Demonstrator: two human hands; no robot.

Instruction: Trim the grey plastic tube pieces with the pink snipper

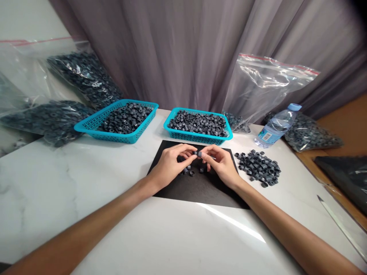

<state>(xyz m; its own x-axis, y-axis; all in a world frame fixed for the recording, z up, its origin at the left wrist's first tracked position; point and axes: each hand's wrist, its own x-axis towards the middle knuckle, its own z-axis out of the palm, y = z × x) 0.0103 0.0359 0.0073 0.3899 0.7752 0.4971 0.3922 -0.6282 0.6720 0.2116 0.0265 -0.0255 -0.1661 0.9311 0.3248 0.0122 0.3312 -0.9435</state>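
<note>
Over a black mat, my two hands meet at their fingertips. My left hand pinches a small dark ring-shaped part between thumb and fingers. Touching it from the right is a grey cylindrical part, pinched by my right hand. Below the hands several loose dark parts lie on the mat, among them one ring and another piece. My left fingers partly hide some of these loose pieces.
Two blue baskets hold dark parts behind the mat. To the right are a loose pile, a water bottle and a pencil. Plastic bags of parts stand on both sides.
</note>
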